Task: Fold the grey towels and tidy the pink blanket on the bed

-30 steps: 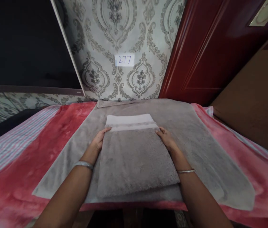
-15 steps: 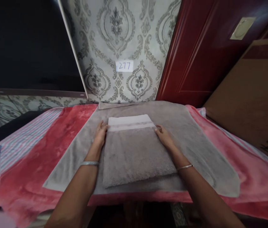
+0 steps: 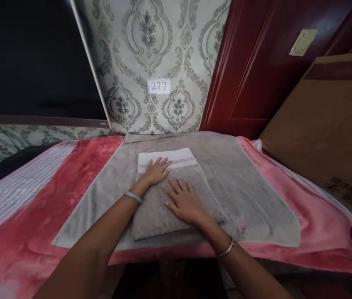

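Observation:
A folded grey towel (image 3: pixel 153 211) with a white band along its far edge lies in front of me. My left hand (image 3: pixel 157 171) rests flat on it, fingers spread across the lower edge of the white band. Lower and to the right, my right hand (image 3: pixel 184 201) also lies on the towel, palm down with the fingers apart. Neither hand grips anything. Beneath the towel a larger grey cloth (image 3: pixel 244 195) is spread out, with a narrow fold at its far left edge.
A red and pink blanket (image 3: pixel 38 211) lies under the grey cloth, over a striped sheet (image 3: pixel 35 174). Behind are a dark screen (image 3: pixel 35 62), a patterned wall with a paper (image 3: pixel 159 86) marked 277, and a red door (image 3: pixel 257 70). A cardboard box (image 3: pixel 328 124) leans at the right.
Both hands have moved inward from the folded towel's side edges onto its top, and their fingers are now spread flat. The view has shifted slightly.

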Motion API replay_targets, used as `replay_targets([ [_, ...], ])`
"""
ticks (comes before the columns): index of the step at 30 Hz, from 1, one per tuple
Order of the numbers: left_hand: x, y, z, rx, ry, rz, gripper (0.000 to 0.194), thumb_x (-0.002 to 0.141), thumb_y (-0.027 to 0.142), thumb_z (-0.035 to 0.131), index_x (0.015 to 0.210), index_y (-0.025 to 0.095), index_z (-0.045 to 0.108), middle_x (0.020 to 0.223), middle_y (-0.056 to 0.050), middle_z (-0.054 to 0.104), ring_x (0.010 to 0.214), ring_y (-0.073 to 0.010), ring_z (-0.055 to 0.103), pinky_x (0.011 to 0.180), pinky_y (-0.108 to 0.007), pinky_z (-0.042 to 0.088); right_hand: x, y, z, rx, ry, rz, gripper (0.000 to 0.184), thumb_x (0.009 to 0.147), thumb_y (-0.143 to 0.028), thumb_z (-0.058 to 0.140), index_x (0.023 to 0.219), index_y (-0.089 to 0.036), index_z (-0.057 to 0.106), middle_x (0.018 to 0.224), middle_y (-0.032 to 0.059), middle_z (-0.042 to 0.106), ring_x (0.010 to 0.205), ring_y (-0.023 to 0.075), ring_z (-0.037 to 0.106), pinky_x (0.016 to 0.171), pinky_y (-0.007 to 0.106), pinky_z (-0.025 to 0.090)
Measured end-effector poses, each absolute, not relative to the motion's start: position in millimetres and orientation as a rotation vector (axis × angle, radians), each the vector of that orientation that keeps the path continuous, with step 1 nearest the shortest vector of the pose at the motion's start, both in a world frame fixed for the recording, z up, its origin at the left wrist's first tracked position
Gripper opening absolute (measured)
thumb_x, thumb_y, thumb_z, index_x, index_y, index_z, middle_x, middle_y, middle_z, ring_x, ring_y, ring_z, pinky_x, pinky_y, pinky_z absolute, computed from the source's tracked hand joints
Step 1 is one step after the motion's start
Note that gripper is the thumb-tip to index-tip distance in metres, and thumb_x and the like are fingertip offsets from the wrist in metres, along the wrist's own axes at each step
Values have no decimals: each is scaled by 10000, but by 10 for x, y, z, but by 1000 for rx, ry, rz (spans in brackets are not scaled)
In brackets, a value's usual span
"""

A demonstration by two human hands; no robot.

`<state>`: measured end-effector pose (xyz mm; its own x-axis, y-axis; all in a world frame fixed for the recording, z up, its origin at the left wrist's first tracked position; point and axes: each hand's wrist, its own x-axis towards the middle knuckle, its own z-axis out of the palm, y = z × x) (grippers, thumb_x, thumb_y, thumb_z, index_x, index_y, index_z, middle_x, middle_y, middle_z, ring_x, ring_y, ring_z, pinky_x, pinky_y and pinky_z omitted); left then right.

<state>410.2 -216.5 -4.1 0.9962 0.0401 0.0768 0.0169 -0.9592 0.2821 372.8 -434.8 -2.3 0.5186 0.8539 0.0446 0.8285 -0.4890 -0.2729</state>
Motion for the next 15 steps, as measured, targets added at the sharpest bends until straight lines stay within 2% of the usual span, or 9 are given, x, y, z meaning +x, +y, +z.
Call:
replay_targets([
  [5,4077,-2118,-46,2867,31,125,568,1013,443,340,1565,320,388,1678,-68,305,1571,-330,175,1232,-645,95,3421,-4692,-151,-2416,-1471,165,578,1045,-498,434,1598,-370,326,1691,11,195,1562,320,117,1228,639,134],
  [7,4078,-2119,-2,2877,31,111,568,1011,420,349,1566,302,390,1678,-81,299,1567,-341,184,1225,-658,103,3287,-4849,-189,-2378,-1465,156,585,1046,-488,441,1603,-362,313,1689,-6,205,1566,294,110,1244,610,130],
  [9,4097,-2144,75,2886,40,78,565,1005,415,373,1552,280,419,1669,-103,315,1556,-365,211,1216,-672,113,3238,-4987,-147,-2313,-1477,180,565,1046,-473,454,1588,-350,357,1669,-11,274,1558,268,163,1255,555,170],
  [11,4160,-2212,189,2896,12,75,549,999,428,394,1521,273,469,1654,-116,346,1541,-379,245,1214,-676,109,3312,-5076,-18,-2252,-1464,184,488,1052,-441,447,1526,-329,483,1597,12,429,1505,245,322,1240,489,257],
  [13,4286,-2336,316,2898,-130,100,528,1006,441,381,1501,296,492,1654,-95,354,1545,-352,246,1228,-651,96,3495,-5094,144,-2254,-1390,73,449,1060,-403,421,1468,-284,567,1517,55,533,1440,241,433,1223,466,300],
  [15,4466,-2498,409,2896,-330,102,518,1019,445,341,1505,327,479,1669,-60,329,1562,-306,214,1242,-619,84,3726,-5038,252,-2341,-1269,-93,480,1057,-384,415,1497,-237,534,1544,96,496,1470,271,386,1230,504,269],
])
